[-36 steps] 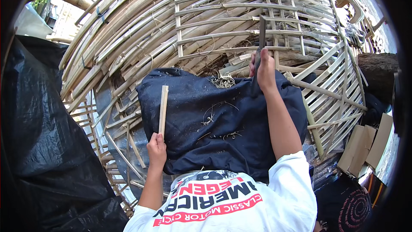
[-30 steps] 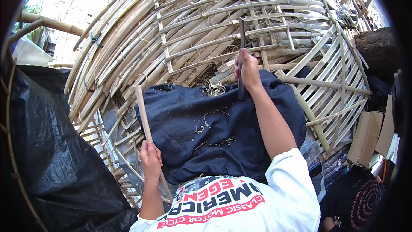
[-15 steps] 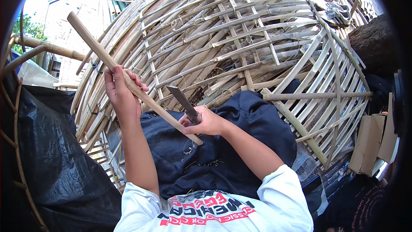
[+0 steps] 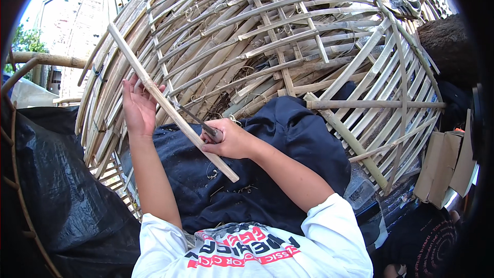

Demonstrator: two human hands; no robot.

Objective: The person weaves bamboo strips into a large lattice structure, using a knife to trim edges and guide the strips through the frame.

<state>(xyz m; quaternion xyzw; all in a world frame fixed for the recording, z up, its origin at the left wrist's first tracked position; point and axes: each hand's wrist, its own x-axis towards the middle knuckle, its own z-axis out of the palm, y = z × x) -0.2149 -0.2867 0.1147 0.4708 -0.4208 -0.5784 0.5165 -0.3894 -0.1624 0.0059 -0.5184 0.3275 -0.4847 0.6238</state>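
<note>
Two hands, one knife, one bamboo strip slanting between them

One bamboo strip (image 4: 170, 108), one knife (image 4: 213, 135) and two hands make up the work. A single dark cloth (image 4: 193, 195) covers the lap, with a few curled shavings (image 4: 212, 175) on it, too small to count surely. The bamboo slats (image 4: 206, 92) beyond overlap too much to number. At the right are one cardboard box (image 4: 437, 162) and one log (image 4: 445, 46); one other person (image 4: 419, 242) in a dark shirt is at the lower right.

The left hand (image 4: 140, 107) is raised, palm up and spread wide, its fingers behind the strip; whether they bear its weight I cannot tell. The right hand (image 4: 225, 139) is closed round the knife handle, thumb against the strip, the blade pointing up and left. The right forearm slants in across the cloth; the left stands nearly upright by the cloth's left edge.

The strip's lower end hangs over the cloth's middle, while its upper end juts past the upper left corner, above the slats. Cloth spreads between the forearms, and its right edge lies beyond the right forearm. Both hands are well apart from box and log.
</note>
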